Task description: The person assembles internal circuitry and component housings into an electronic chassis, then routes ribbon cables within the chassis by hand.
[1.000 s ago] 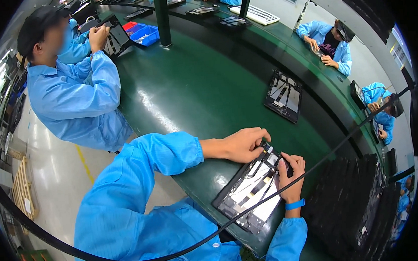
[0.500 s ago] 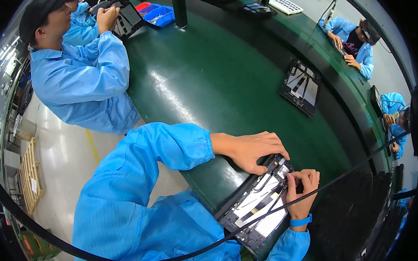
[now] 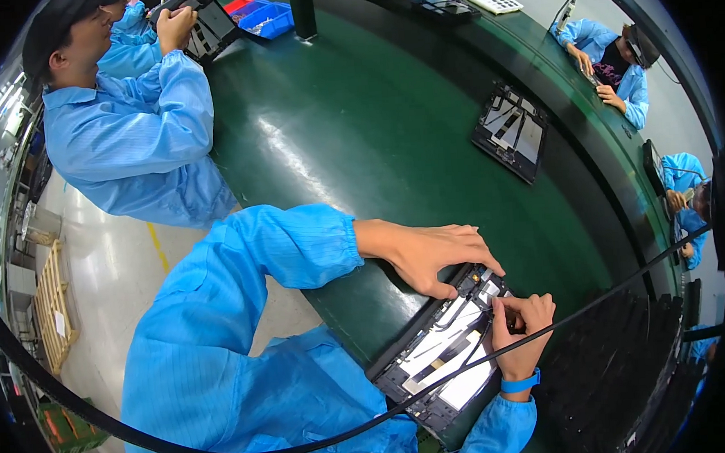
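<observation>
1. Light blue work coat with long sleeves, its fabric crossed by a fine grid pattern.
2. Left sleeve [image 3: 286,247] ends in a gathered elastic cuff.
3. Both hands bare; left hand [image 3: 434,255], right hand [image 3: 525,320].
4. A blue wristband [image 3: 520,381] circles the right wrist.

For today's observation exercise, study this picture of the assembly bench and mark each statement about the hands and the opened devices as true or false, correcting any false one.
1. The left hand rests on the top corner of the opened device. True.
2. The right hand is lifted well clear of that device. False: it is closed over the device's right edge, fingers pinched on something too small to tell.
3. A second opened device lies alone farther up the green bench. True.
4. The right wrist is bare. False: it wears a blue wristband.
5. A blue bin sits at the far end of the bench. True.
</observation>
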Motion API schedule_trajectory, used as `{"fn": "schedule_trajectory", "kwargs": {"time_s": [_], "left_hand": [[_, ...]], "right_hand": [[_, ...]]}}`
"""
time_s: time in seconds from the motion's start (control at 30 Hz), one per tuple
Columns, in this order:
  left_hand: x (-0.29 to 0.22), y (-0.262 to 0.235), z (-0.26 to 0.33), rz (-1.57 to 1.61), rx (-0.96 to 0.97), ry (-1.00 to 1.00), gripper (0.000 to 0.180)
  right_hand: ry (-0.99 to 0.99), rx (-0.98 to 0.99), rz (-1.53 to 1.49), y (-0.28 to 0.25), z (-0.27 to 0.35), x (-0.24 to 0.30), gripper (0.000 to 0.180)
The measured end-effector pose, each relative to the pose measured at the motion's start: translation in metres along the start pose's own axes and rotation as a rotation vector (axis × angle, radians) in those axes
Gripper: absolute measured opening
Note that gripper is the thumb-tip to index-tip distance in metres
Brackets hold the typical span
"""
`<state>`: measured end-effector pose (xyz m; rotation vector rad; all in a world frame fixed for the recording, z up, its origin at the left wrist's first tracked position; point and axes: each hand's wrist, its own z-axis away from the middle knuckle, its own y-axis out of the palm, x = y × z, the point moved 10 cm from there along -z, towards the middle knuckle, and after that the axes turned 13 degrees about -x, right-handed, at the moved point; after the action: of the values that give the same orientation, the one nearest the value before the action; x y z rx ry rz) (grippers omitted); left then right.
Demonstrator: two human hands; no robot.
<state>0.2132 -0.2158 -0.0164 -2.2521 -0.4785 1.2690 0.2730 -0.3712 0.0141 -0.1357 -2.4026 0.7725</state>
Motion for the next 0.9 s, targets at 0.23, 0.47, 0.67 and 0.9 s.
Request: {"fn": "schedule_trajectory", "kwargs": {"time_s": [0.23, 0.47, 0.67, 0.9], "left_hand": [[0.005, 0.019, -0.001, -0.109, -0.055, -0.02, 0.079], [0.012, 0.031, -0.008, -0.103, -0.077, -0.074, 0.079], [0.013, 0.033, -0.008, -0.061, -0.129, -0.111, 0.082], [0.013, 0.034, -0.01, -0.043, -0.193, -0.087, 0.07]], "right_hand": [[0.051, 0.081, -0.024, 0.01, 0.008, -0.015, 0.017], [0.118, 0.117, -0.112, 0.013, 0.014, -0.038, 0.021], [0.241, 0.057, -0.126, 0.015, 0.019, -0.056, 0.025], [0.204, 0.183, -0.17, 0.019, 0.021, -0.06, 0.03]]}}
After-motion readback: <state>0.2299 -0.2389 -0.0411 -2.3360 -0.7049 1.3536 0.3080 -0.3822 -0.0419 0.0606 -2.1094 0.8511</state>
